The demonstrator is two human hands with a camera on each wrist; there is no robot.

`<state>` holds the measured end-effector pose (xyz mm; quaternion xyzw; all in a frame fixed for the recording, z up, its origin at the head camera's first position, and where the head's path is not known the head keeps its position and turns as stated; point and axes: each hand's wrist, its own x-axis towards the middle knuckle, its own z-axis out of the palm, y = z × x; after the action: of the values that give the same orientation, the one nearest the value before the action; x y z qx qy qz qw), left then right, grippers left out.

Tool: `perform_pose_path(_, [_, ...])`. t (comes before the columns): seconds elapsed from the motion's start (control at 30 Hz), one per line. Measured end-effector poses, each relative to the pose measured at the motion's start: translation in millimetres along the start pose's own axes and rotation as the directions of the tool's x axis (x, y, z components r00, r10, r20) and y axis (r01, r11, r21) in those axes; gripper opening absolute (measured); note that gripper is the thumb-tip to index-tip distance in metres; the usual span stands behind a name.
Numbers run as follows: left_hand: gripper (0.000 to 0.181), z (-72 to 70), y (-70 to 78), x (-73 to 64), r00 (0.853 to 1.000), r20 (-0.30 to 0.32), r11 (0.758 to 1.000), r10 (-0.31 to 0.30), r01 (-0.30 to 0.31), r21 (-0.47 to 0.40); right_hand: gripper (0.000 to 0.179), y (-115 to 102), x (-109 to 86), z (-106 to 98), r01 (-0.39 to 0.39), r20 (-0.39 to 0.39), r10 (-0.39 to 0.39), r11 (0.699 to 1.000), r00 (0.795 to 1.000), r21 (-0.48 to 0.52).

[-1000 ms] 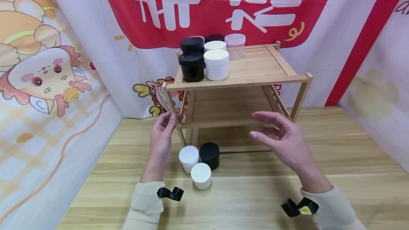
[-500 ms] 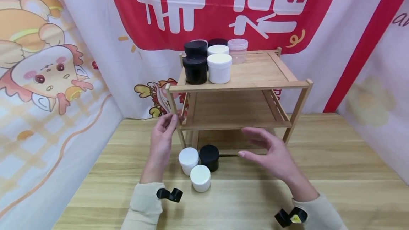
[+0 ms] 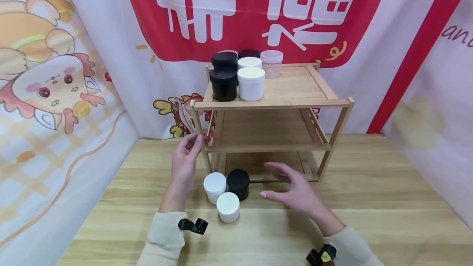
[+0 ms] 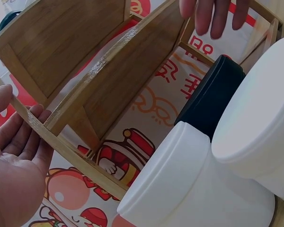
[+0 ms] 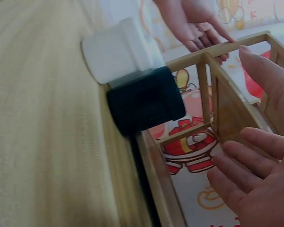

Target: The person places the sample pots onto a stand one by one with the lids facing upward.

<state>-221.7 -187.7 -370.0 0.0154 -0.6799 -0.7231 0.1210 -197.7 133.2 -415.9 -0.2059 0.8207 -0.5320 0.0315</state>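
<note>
My left hand (image 3: 186, 151) holds the front left post of a three-tier wooden shelf (image 3: 273, 103); in the left wrist view the thumb lies on one side of the post and the fingers on the other. On the table, at the foot of that post, stand a white jar (image 3: 215, 188), a black jar (image 3: 238, 184) and a second white jar (image 3: 228, 207), all lidded and close together. My right hand (image 3: 295, 190) hovers to the right of the black jar, thumb and fingers spread apart, holding nothing.
On the left of the shelf's top tier stand several jars: black ones (image 3: 223, 85), white ones (image 3: 251, 83) and a clear one (image 3: 272, 65). A printed cloth (image 3: 177, 77) hangs behind the shelf. The wooden table (image 3: 369, 184) extends to the right.
My right hand has come down and left from in front of the shelf's middle tier toward the black jar. The left hand stays at the post. The head view shifts slightly.
</note>
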Motion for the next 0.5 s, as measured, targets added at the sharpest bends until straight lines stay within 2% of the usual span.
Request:
perform_pose_path(0.13, [0.049,-1.0,-4.3,-2.0,1.0,0.005,1.0,-0.005,0.005,-0.002,0.089,4.5,-4.1,5.7,-0.046,0.012,0.046,0.999,0.999,0.006])
perform_pose_path(0.37, [0.05,0.2,-1.7,-1.5,1.0,0.003,1.0,0.022,-0.022,-0.01,0.091,6.8,-2.7,11.1,-0.014,0.05,0.014,1.0,0.999,-0.013])
perform_pose_path(0.5, [0.05,0.3,-0.9,-1.5,1.0,0.002,1.0,0.016,-0.016,-0.01,0.09,6.9,-3.8,14.6,-0.048,0.078,0.049,0.999,0.996,-0.017])
